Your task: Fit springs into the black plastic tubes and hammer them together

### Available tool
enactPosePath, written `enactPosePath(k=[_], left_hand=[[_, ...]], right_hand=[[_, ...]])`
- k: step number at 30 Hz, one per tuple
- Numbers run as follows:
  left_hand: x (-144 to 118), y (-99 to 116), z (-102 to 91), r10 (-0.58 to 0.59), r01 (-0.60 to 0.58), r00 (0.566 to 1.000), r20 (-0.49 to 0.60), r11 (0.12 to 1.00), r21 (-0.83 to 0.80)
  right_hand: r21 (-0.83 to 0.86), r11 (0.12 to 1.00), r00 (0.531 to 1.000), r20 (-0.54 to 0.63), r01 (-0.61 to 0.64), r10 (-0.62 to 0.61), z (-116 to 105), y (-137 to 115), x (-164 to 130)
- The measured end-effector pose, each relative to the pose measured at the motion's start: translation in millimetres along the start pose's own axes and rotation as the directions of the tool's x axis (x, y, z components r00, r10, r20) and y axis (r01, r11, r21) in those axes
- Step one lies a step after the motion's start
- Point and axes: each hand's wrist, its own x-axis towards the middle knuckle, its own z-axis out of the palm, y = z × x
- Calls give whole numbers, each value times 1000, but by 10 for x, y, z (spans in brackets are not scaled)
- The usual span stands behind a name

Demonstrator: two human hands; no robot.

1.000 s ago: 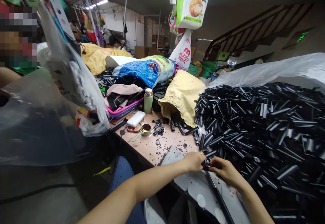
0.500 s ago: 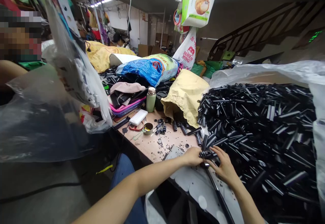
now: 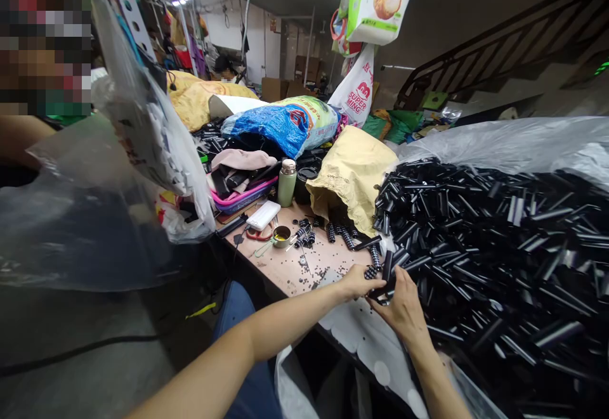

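Note:
My left hand [image 3: 358, 281] reaches over the table, fingers closed around dark pieces; a black cylinder with pale dots [image 3: 370, 272] shows at its fingertips. Close against it, my right hand [image 3: 405, 305] has thumb and fingers curled around a short black tube [image 3: 387, 268] that points up and away. The fingers hide the lower ends of these pieces, and I cannot tell whether they are joined. Several more dotted cylinders [image 3: 331, 232] lie on the table beyond my hands.
A heap of black tubes [image 3: 476, 248] fills the right side. On the table [image 3: 271, 274] are tiny black bits, a small metal cup [image 3: 281, 236], red-handled scissors [image 3: 259, 235], a white power bank [image 3: 263, 215], a green flask [image 3: 287, 183] and a yellow sack [image 3: 354, 175]. A person's arm shows at far left.
The long black rod that ran from between my hands toward the lower right is out of sight. Both hands have shifted slightly left, and an upright black tube now stands between them.

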Motion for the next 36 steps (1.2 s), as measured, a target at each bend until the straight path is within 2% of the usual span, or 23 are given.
enactPosePath(k=[3,6,8,10,14,16,19,21,26,29,31,33,34,36], left_hand=[[-116,-124,4,-23,21,1000,10,983,184],[-145,-223,-26,17,-24,1000,23,937,347],[-119,-219,-58,68,-66,998,10,920,387],[-98,-166,-84,46,-58,998,40,928,368],[-152,-25,-82,-80,27,973,217,971,238],[-194,20,-74,-76,35,975,209,980,196],[-235,37,-91,-161,131,978,134,969,209],[-261,28,-116,-209,182,970,124,963,199],[-344,18,-143,-148,157,976,158,987,-44],[-373,24,-94,-96,94,991,92,995,24],[-374,37,-52,-107,103,993,55,992,67],[-369,60,-26,-142,141,990,16,989,33],[-369,75,-22,-146,146,989,-3,989,7],[-384,112,-27,-135,135,991,9,990,-41]], right_hand=[[12,990,990,-30,-137,138,-27,126,-103],[-3,966,965,38,-259,259,-43,296,-260],[-14,956,952,85,-294,294,-48,359,-339],[19,961,956,105,-277,273,-63,340,-376],[185,977,983,165,-109,78,-139,81,-331],[247,967,983,184,-68,22,-177,-65,-272],[259,961,977,209,-93,38,-201,-199,-207],[248,960,972,220,-133,78,-197,-233,-205],[323,916,964,194,-238,182,-182,-231,-277],[409,874,955,238,-262,175,-216,-266,-297],[482,836,957,241,-261,160,-250,-318,-296],[603,747,958,219,-280,184,-274,-372,-296],[681,669,954,218,-299,205,-277,-394,-301],[823,452,936,263,-345,236,-261,-424,-322]])
